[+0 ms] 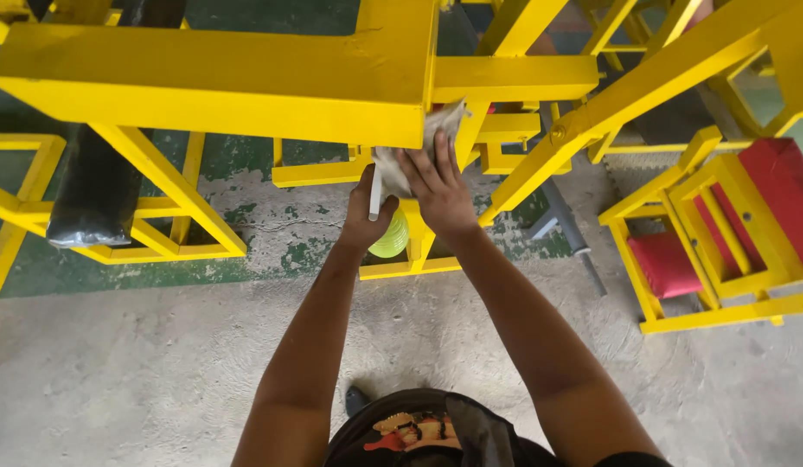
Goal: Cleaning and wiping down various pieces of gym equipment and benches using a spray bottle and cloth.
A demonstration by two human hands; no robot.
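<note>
A grey rag (419, 147) is pressed against the underside edge of a yellow steel frame (246, 86) by the right hand (440, 190), whose fingers are spread flat over the cloth rather than curled round it; the rag is pinned between palm and metal, with its upper corner bunched up beside the frame's vertical post. Just to the left of it, the left hand (367, 216) is closed around a thin white stick-like handle (374, 192) (what kind of tool it belongs to cannot be told), held upright and touching the lower edge of the rag. Directly beneath the two hands a small yellow-green container (391, 238) is seen, partly hidden behind the left wrist and resting on a low yellow crossbar.

Both forearms are stretched forward from the bottom of the view, above a bare concrete floor (159, 363) that is patched with worn green paint further off. To the left, a black padded roller (94, 190) is carried in a lower yellow frame. To the right, red cushions (669, 264) are set into more yellow framework, well apart from the hands, and a grey pipe (570, 229) lies on the floor between that framework and the central post. The toe of a dark shoe (356, 399) is visible near the bottom edge.
</note>
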